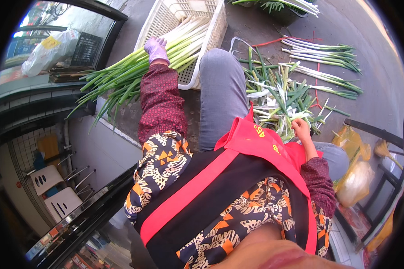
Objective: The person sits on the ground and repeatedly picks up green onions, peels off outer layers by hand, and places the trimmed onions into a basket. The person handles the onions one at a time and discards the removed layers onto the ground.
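Observation:
My left hand [156, 49], in a purple glove, lies on a large bunch of scallions [185, 42] with its fingers bent. Whether it grips any stalk is hard to tell. The bunch sits in a white plastic crate [216, 30], white ends inside, green tops hanging over the near left rim. My bare right hand [301, 128] is curled closed above my lap, with nothing visible in it. Just beyond it is a heap of scallion trimmings [282, 97], green leaves and pale skins. Cleaned scallions [318, 50] lie in small rows on the floor past the heap.
Red ties [318, 79] lie around the cleaned scallions. A dark container of greens [282, 13] stands at the top. Yellow plastic bags [351, 161] and a broom [383, 149] are at right. A glass-panelled frame [111, 37] and white folding chairs [47, 180] are at left.

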Available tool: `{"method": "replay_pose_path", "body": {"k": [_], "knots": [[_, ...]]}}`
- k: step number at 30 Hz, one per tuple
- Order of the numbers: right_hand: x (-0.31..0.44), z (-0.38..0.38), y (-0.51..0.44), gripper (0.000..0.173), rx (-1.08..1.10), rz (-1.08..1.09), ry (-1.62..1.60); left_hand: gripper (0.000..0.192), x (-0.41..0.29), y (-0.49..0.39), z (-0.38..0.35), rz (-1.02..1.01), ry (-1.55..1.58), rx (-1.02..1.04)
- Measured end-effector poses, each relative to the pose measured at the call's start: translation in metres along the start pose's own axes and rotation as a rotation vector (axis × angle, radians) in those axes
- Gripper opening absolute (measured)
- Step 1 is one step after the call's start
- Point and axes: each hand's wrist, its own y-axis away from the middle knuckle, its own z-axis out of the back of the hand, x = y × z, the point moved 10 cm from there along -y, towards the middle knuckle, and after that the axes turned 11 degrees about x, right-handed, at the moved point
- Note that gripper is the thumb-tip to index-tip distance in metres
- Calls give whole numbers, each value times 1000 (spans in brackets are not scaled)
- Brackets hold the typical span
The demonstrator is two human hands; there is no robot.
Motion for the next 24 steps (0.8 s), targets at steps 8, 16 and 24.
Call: {"method": "replay_pose_path", "body": {"k": [8,16,24], "knots": [[21,-40,-15,18,143,-11,75,25,-4,157,-262,-119,-217,952],[41,43,-51,13,-281,99,100,24,102,303,-339,149,-405,1217],[-7,172,-153,11,-556,-108,-371,23,153,369,-356,404,-616,1326]]}}
